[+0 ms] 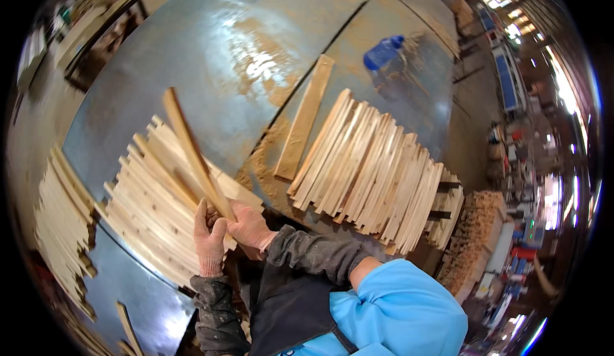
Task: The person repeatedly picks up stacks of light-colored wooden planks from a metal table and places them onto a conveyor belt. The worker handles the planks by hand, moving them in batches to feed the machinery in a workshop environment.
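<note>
My right hand [249,223], in a pale pinkish work glove, is closed around the near end of a long wooden strip [189,143]. The strip slants up and away to the left. My left hand [209,244], gloved alike, is beside that end with thumb and fingers raised and apart; whether it touches the strip cannot be made out. Below the held strip is a row of pale wooden strips [144,212] lying side by side on the grey metal table [160,55]. One of them, a narrow strip [167,174], runs toward my left fingertips.
To the right lies another row of strips [368,164], beside a sawdust-covered board [306,119]. A blue plastic bottle [384,53] lies farther off. More strips [62,228] are stacked at far left. Sawdust [262,170] covers the table seam. A wood stack [476,241] stands right.
</note>
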Available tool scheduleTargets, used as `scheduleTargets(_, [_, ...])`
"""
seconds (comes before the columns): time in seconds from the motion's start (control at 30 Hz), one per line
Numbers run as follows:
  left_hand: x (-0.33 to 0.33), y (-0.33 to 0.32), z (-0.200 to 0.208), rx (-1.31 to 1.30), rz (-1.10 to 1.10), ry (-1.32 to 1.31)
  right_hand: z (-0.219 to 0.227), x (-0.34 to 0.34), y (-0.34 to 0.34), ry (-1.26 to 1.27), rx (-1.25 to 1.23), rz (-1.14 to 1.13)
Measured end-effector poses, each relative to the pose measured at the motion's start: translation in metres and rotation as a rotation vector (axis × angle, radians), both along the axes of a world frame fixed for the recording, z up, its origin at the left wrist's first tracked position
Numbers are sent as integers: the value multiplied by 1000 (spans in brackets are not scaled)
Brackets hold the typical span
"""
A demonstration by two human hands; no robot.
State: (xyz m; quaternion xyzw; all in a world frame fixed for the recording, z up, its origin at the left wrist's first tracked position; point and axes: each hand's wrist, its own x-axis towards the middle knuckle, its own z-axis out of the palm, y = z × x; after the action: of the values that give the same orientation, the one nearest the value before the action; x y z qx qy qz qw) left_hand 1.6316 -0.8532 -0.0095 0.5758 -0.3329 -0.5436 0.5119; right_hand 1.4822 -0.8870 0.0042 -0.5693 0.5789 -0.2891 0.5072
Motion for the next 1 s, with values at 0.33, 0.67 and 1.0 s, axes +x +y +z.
scheduleTargets(0.33, [31, 25, -84, 275, 150, -509, -65, -164, -81, 295, 306, -650])
scheduleTargets(0.67, [52, 85, -93, 406, 344, -343, -109, -179, -120, 650, 654, -457])
scheduleTargets(1.0, [62, 114, -82, 370, 464, -205, -110, -117, -133, 694, 409, -413])
